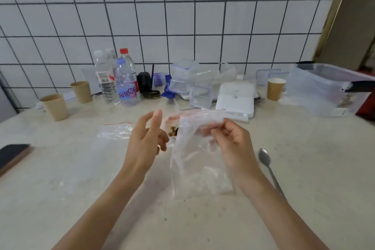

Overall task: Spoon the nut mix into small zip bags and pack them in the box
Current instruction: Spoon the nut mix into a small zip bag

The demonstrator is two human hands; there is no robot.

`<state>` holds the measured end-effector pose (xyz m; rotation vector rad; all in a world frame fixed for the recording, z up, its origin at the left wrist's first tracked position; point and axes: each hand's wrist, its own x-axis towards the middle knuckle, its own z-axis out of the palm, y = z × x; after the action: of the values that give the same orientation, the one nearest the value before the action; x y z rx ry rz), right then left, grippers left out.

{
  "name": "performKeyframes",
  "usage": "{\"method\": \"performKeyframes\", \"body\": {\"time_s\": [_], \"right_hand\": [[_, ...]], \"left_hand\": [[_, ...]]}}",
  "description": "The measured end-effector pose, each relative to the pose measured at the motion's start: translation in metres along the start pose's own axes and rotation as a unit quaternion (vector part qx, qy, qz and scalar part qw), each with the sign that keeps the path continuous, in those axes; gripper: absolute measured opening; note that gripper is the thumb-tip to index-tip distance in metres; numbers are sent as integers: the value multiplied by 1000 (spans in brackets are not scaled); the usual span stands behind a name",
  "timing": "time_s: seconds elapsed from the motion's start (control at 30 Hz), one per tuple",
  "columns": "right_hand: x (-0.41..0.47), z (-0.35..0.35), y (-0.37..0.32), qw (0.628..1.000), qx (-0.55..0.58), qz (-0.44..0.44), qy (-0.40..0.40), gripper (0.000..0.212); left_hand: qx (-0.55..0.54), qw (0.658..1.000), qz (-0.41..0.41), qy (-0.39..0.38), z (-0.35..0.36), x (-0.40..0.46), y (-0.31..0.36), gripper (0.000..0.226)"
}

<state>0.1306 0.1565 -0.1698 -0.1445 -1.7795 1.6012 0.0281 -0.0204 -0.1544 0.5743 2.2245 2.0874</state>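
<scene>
Head view, right hand (233, 144) fingers pinching zip bag (198, 160), left hand (145, 144) loose, spoon (268, 166) beside.

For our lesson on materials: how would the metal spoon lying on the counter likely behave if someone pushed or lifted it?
The spoon looks like solid metal, so probably stiff, with some heft for its slim size. Its smooth handle lies flat on the polished counter, so a push would likely slide it rather than roll it. That thin handle may feel slippery.

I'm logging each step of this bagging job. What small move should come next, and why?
Probably the left hand should pinch the zip bag mouth and pull it open: only the right hand grips the bag, which looks empty, and the spoon lies unused on the counter.
</scene>
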Motion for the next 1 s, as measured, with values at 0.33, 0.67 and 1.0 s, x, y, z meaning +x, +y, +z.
{"method": "performKeyframes", "body": {"time_s": [0.33, 0.67, 1.0], "right_hand": [[-11, 6, -8, 997, -63, -18, -35, 26], [-17, 3, -6, 969, -154, 97, -165, 40], [-11, 3, -2, 987, -153, 41, -1, 15]], "left_hand": [[-76, 979, -166, -94, -2, -2, 10, 81], [-41, 993, -75, -83, 6, -15, 7, 53], [12, 1000, 13, -1, 8, -13, 1, 15]]}}
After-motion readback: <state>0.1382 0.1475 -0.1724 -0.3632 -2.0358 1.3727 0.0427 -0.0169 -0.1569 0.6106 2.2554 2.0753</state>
